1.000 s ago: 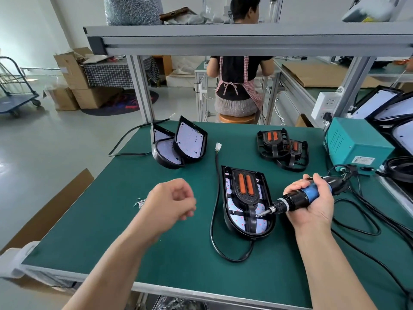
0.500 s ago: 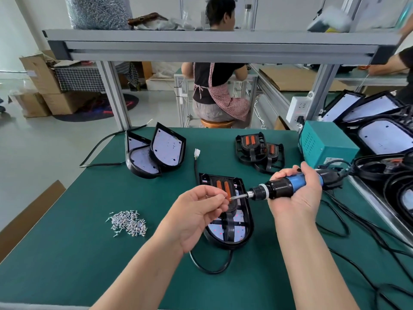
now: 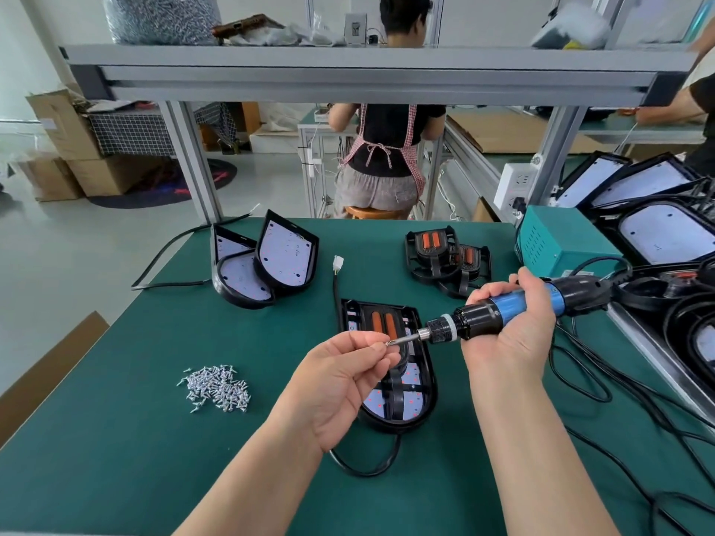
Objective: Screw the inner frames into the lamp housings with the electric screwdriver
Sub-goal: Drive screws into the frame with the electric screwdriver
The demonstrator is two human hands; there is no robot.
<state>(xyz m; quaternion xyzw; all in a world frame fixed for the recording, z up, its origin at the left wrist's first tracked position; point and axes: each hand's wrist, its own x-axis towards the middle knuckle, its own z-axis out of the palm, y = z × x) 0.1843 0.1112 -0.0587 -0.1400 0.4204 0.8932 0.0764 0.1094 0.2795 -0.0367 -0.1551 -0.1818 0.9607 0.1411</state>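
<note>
A black lamp housing (image 3: 416, 400) with an inner frame bearing two orange strips (image 3: 383, 323) lies flat on the green table, its black cable looping toward me. My right hand (image 3: 510, 323) grips the blue and black electric screwdriver (image 3: 499, 311), held level above the housing with its bit pointing left. My left hand (image 3: 344, 377) pinches a small screw (image 3: 387, 344) against the bit's tip. A pile of loose silver screws (image 3: 216, 388) lies on the table to the left.
Two empty housings (image 3: 263, 265) lean together at the back left. Two inner frames (image 3: 445, 257) lie stacked at the back right, beside a teal power box (image 3: 557, 245). More housings (image 3: 657, 226) and tangled cables (image 3: 619, 384) fill the right side. A person sits at the bench beyond.
My left hand rose from the table's left side to the screwdriver's tip. The screwdriver lifted off the housing's lower end and now hovers level over its upper part.
</note>
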